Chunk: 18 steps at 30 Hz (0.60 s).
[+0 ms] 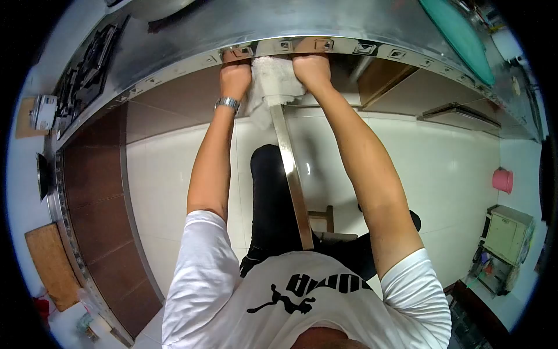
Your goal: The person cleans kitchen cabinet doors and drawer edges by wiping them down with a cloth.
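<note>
Reaching forward and down with the left hand [235, 80] and the right hand [313, 71], meeting the patterned front edge [397, 54] of the metal surface [250, 24]. Wearing a white T-shirt [232, 317], black trousers [269, 186] and, on the left wrist, a silver watch [227, 104]. Having a white cloth [274, 78] lying bunched between both hands, just below that edge, draping over the far end of a long, narrow metallic strip [290, 168]. Pressing the right hand against the right side of the cloth; setting the left hand close along the opposite side, apparently touching it. Bending the fingers of each hand forward, out of sight near the edge; not being able to tell, for either grip, the degree of closing or any firm hold on the cloth. Seeing the strip running from the cloth back toward the torso, passing beside the trousers and near a wooden stool [330, 218]. Showing a black gas stove [87, 72] at the far left, a rounded teal item [459, 41] at the upper right, and a pink bucket [503, 181] well apart at the right
</note>
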Motion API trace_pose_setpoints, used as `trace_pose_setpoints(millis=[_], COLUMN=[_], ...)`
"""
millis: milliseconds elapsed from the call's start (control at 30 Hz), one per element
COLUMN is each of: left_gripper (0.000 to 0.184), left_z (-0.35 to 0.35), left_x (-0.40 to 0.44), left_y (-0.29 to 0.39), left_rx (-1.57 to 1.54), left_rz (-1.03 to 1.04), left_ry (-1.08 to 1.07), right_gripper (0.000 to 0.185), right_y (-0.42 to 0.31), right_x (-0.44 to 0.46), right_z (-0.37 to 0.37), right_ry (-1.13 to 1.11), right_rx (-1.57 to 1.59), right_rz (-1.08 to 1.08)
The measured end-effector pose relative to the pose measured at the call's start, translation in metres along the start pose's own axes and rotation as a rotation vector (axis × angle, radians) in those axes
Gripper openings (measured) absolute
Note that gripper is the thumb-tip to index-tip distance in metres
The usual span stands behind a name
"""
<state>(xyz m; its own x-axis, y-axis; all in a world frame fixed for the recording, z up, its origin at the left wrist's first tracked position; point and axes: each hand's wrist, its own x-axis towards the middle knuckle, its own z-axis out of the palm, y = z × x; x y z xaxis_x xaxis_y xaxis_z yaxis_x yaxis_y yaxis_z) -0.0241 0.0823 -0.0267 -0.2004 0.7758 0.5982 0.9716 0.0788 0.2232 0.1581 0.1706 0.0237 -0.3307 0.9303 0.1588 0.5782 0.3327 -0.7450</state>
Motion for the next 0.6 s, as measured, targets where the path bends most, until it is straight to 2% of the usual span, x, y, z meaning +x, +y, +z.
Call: trace_pose_setpoints(millis=[67, 100, 167, 200, 233, 267, 300, 333, 367, 400, 433, 467, 533, 567, 600], left_gripper=[0.021, 0.021, 0.024, 0.035, 0.035, 0.041, 0.047, 0.047, 0.050, 0.052, 0.052, 0.051, 0.047, 0.047, 0.040], left_z=[0.010, 0.007, 0.002, 0.016, 0.006, -0.015, -0.035, -0.050, -0.061, -0.069, -0.073, -0.075, -0.070, -0.056, -0.038], left_x=[0.001, 0.001, -0.002, -0.011, -0.013, -0.016, -0.021, -0.027, -0.034, -0.041, -0.039, -0.035, -0.031, -0.023, -0.015], left_y=[-0.002, -0.002, 0.001, -0.012, -0.002, 0.019, 0.035, 0.041, 0.046, 0.049, 0.051, 0.053, 0.048, 0.037, 0.022], left_rx=[0.034, 0.040, 0.047, -0.160, -0.159, -0.380, -0.604, -0.605, -0.647, -0.686, -0.690, -0.599, -0.470, -0.469, -0.312], left_rz=[-0.069, -0.068, -0.143, -0.283, -0.285, -0.459, -0.632, -0.632, -0.631, -0.637, -0.642, -0.580, -0.443, -0.442, -0.340], left_ry=[0.063, 0.064, -0.075, -0.086, -0.085, -0.173, -0.265, -0.265, -0.354, -0.445, -0.438, -0.370, -0.236, -0.234, -0.115], right_gripper=[0.044, 0.044, 0.040, 0.040, 0.037, 0.034, 0.030, 0.030, 0.034, 0.034, 0.034, 0.034, 0.033, 0.035, 0.034], right_y=[-0.014, -0.016, -0.019, -0.009, 0.010, 0.021, 0.019, 0.017, 0.025, 0.028, 0.026, 0.022, 0.015, 0.012, 0.009], right_x=[0.011, 0.013, 0.014, 0.012, 0.010, 0.010, -0.003, -0.024, -0.039, -0.060, -0.068, -0.062, -0.061, -0.050, -0.036], right_z=[-0.005, -0.003, 0.000, 0.008, 0.022, 0.028, 0.018, 0.004, -0.004, -0.016, -0.024, -0.028, -0.033, -0.028, -0.021], right_ry=[-0.048, -0.049, -0.056, -0.063, -0.182, -0.297, -0.287, -0.275, -0.304, -0.336, -0.363, -0.363, -0.214, -0.119, -0.053], right_rx=[-0.124, -0.119, -0.109, -0.110, -0.045, 0.021, 0.189, 0.356, 0.359, 0.401, 0.444, 0.438, 0.256, 0.209, 0.108], right_rz=[0.211, 0.208, 0.270, 0.270, 0.267, 0.263, 0.210, 0.156, 0.082, 0.107, 0.126, 0.119, 0.035, -0.028, -0.022])
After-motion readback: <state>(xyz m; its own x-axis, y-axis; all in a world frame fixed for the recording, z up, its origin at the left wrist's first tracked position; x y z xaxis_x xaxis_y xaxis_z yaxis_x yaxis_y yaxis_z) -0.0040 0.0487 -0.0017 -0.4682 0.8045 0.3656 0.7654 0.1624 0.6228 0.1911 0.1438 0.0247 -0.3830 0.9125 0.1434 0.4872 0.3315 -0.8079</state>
